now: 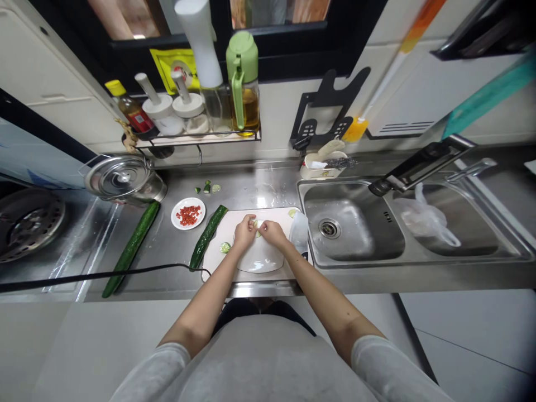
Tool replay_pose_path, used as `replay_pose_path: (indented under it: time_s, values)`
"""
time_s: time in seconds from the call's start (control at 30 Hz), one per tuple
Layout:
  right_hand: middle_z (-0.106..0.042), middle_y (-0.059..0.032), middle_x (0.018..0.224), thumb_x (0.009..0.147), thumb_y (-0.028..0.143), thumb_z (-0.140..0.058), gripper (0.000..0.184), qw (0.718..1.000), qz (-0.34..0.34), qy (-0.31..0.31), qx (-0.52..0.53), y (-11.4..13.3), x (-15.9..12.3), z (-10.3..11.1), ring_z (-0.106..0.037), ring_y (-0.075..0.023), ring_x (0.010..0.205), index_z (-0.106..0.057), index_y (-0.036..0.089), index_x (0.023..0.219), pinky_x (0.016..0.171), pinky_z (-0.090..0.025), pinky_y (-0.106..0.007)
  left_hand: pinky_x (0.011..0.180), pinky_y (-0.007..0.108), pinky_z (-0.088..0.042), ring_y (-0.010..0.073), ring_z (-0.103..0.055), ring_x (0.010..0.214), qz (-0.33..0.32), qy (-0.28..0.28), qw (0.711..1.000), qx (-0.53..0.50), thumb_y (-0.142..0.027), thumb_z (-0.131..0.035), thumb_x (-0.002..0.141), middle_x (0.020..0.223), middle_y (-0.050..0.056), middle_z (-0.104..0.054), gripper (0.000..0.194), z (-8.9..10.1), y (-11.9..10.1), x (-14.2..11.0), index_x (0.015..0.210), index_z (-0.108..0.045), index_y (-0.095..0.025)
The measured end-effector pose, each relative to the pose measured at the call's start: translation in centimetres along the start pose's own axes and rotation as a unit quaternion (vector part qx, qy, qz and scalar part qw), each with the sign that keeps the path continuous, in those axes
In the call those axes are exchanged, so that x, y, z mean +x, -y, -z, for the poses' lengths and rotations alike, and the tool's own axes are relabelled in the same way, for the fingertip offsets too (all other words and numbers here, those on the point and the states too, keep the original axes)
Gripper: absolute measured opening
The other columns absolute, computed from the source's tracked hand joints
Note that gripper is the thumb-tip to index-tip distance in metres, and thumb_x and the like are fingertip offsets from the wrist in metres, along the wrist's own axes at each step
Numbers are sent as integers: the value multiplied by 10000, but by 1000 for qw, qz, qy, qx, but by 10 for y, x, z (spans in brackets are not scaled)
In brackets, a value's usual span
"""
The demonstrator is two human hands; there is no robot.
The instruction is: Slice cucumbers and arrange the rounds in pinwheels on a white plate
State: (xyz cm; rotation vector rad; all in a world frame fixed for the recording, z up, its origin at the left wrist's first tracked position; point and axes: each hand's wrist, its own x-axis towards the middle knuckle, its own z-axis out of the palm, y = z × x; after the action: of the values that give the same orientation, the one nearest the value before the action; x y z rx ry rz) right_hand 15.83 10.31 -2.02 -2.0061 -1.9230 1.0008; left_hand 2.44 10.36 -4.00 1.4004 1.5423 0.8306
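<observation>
My left hand (245, 232) and my right hand (273, 232) meet over a white plate (260, 263). Pale green cucumber slices (258, 224) show between their fingertips, and both hands are closed on them. The plate rests on a light cutting board (218, 258). Left of my left hand, a cut cucumber (208, 237) lies across the board's edge, and a loose slice (225, 247) sits on the board. To the right of my right hand lies a wide cleaver blade (298, 231), with another cucumber piece (292, 213) by its top end.
A small dish of chopped red pieces (188, 214) and cucumber ends (206, 187) lie at the back left. Further left are a whole cucumber (132, 248) and a lidded steel pot (125, 177). A black cable (125, 272) crosses the counter's left side. A double sink (352, 223) is at the right.
</observation>
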Motion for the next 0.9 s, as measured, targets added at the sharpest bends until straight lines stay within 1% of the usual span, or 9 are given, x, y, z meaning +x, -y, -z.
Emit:
replay_pose_path:
  time_s: [0.13,0.33,0.5,0.63,0.77,0.9]
  values:
    - [-695,-73,872,849,227,-540,137,1000,-10,2,-19,2,1,-2,-605,-162,809,-658,160,857,660,-360,-222,747,269,-447,138,-556,712,-25,7,998,60,-118,-592,724,789,-6,-618,374,0,0,0,1078,-606,-238]
    - [-684,-100,905,859,222,-510,153,998,-22,-4,-50,7,-1,-4,-610,-194,860,-633,153,920,659,-358,-244,828,315,-450,187,-570,846,-76,14,986,145,-61,-549,725,958,63,-609,424,2,0,1,1117,-606,-212]
    - [-675,-106,929,874,230,-505,166,996,-38,-2,-77,10,-3,-5,-614,-210,880,-595,153,991,668,-371,-260,866,343,-442,212,-572,904,-72,14,980,187,-101,-571,753,1095,81,-562,411,4,-1,-1,1142,-603,-228]
    - [-676,-115,931,883,219,-497,154,997,-32,1,-72,9,-3,-5,-616,-212,884,-589,149,985,695,-384,-267,900,359,-420,251,-548,1018,-76,10,975,208,-122,-589,769,1106,87,-553,394,5,-2,-1,1145,-596,-238]
    - [-678,-118,936,890,232,-496,156,997,-36,4,-71,9,-4,-7,-620,-210,881,-591,150,983,703,-384,-267,902,362,-406,260,-531,1035,-78,7,970,229,-156,-613,788,1093,96,-547,363,7,-1,-2,1142,-590,-229]
    - [-680,-107,914,903,247,-474,170,997,-31,0,-74,8,-7,-8,-625,-214,863,-591,153,983,666,-372,-265,904,371,-397,264,-511,1040,-75,-8,965,253,-215,-633,805,1052,100,-549,267,9,2,-4,1071,-613,-206]
